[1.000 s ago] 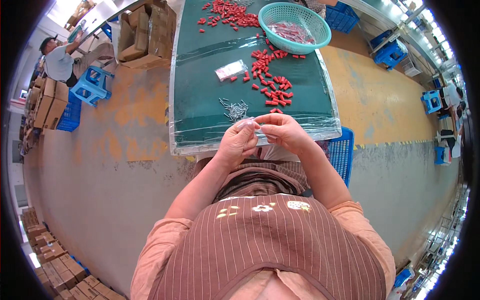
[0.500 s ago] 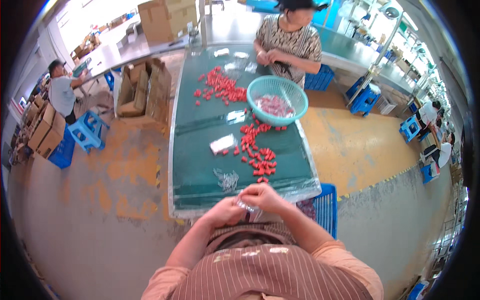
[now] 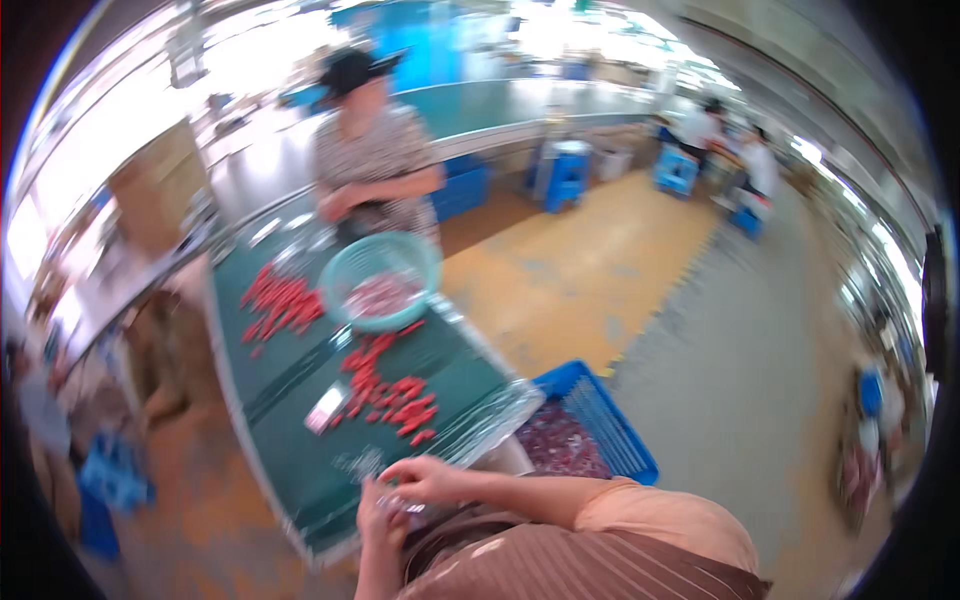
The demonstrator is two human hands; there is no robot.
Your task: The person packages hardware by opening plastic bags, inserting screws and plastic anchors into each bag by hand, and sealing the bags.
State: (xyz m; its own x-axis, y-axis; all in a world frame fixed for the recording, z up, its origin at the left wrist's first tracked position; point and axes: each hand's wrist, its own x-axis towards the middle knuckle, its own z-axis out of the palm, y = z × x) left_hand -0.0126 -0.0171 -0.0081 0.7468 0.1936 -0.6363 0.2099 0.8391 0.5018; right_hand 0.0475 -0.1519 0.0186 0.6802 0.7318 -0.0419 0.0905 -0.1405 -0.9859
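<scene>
At the near edge of the green-topped table (image 3: 285, 470), my left hand (image 3: 378, 515) and my right hand (image 3: 425, 480) are close together. Both have their fingers closed on a small clear plastic bag (image 3: 408, 506); motion blur and the fingers hide what is in it. Just beyond them lies a loose heap of small clear pieces (image 3: 360, 462). Farther up the table are scattered short red pieces (image 3: 400, 402) and a white-and-clear packet (image 3: 327, 408). A second pile of red pieces (image 3: 283, 300) spreads toward the far left.
A mint plastic basket (image 3: 430, 262) holding clear-and-red packets stands on the table's far part. Behind it stands a person (image 3: 375, 160). A blue crate (image 3: 625, 445) full of similar packets is beside the table's right corner. Blue stools (image 3: 115, 475) and cardboard boxes (image 3: 155, 200) are to the left.
My view has swung to the right, so the table now sits farther left and slanted, and the blue crate shows more fully. Both hands stay together on the clear bag.
</scene>
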